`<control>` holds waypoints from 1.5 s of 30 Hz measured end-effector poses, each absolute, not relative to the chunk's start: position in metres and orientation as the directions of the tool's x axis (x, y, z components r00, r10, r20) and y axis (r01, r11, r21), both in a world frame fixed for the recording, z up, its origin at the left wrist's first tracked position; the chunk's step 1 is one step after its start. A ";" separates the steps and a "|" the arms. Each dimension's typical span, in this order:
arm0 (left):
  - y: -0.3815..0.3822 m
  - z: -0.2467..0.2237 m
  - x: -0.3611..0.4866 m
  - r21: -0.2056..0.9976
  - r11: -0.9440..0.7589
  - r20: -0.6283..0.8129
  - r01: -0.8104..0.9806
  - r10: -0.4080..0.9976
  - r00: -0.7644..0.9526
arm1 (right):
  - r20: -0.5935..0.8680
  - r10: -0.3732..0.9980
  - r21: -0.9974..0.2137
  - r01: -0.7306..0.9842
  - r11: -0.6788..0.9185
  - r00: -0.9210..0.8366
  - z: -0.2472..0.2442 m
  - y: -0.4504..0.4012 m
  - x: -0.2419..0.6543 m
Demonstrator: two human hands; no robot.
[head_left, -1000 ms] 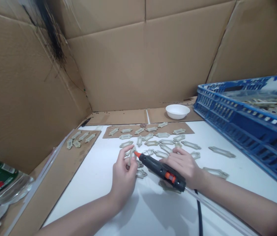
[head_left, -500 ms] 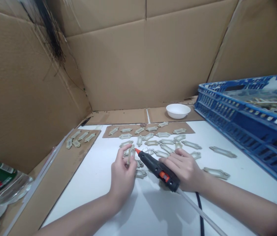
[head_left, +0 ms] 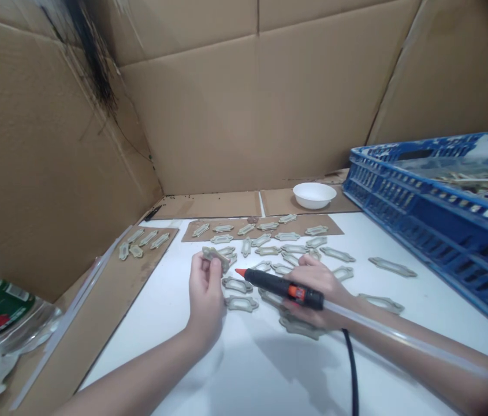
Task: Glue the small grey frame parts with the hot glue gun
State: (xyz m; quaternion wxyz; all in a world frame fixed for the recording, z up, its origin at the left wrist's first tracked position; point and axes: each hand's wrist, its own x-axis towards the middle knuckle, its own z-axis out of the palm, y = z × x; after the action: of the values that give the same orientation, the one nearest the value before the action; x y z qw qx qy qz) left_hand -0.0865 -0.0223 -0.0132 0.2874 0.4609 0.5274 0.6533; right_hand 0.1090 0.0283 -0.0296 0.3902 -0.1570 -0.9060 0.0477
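Observation:
Pinched between the thumb and fingers of my left hand [head_left: 207, 300] is a small pale frame-shaped piece [head_left: 216, 257], held tilted above the white table [head_left: 174, 370]. My right hand [head_left: 319, 289] is wrapped round a black glue gun [head_left: 276, 283]. Its orange tip [head_left: 240, 272] points left, a short gap away from the held piece. A clear glue stick [head_left: 382, 323] runs out of the back of the gun. Many similar pieces lie around the hands, among them one [head_left: 241, 303] just right of my left wrist.
At the right stands a blue crate [head_left: 425, 231] with more pieces inside. A white bowl [head_left: 314, 196] sits at the back on cardboard. Pieces rest on a cardboard strip [head_left: 334, 225] and a left cardboard sheet [head_left: 109, 306]. A black cable [head_left: 351, 370] hangs below my right hand.
My left hand has moved slightly left and turned, tilting its piece away from the tip. The glue gun has swung to a flatter angle, with its rear now further right.

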 end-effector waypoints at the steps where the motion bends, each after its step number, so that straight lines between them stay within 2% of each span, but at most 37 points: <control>1: -0.020 -0.013 -0.088 0.953 -0.276 0.302 0.123 0.860 -0.411 | 0.687 0.344 -0.246 0.240 0.939 -0.640 -0.030 0.029 0.109; 6: -0.014 -0.016 -0.092 0.966 -0.206 0.253 0.157 0.880 -0.402 | 0.668 0.474 -0.391 0.271 0.879 -0.574 -0.032 0.029 0.108; 9: -0.014 -0.017 -0.092 0.977 -0.169 0.207 0.131 0.901 -0.382 | 0.650 0.525 -0.420 0.316 0.851 -0.549 -0.031 0.029 0.108; 14: -0.015 -0.017 -0.091 0.980 -0.157 0.192 0.123 0.909 -0.369 | 0.624 0.528 -0.422 0.320 0.848 -0.575 -0.029 0.028 0.108; 19: -0.015 -0.014 -0.091 0.978 -0.157 0.199 0.139 0.904 -0.379 | 0.661 0.492 -0.406 0.281 0.870 -0.567 -0.026 0.028 0.106; 30: -0.018 -0.012 -0.088 0.983 -0.122 0.167 0.140 0.910 -0.380 | 0.619 0.509 -0.400 0.318 0.860 -0.599 -0.024 0.027 0.106; 45: -0.018 -0.015 -0.089 0.971 -0.147 0.209 0.188 0.903 -0.376 | 0.615 0.491 -0.398 0.295 0.869 -0.616 -0.024 0.027 0.106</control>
State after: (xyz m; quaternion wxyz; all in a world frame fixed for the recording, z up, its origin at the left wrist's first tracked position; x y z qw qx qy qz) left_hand -0.0892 -0.0178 -0.0149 0.3011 0.4703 0.5797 0.5935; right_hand 0.1059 0.0265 -0.0237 0.3781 -0.2209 -0.8896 0.1297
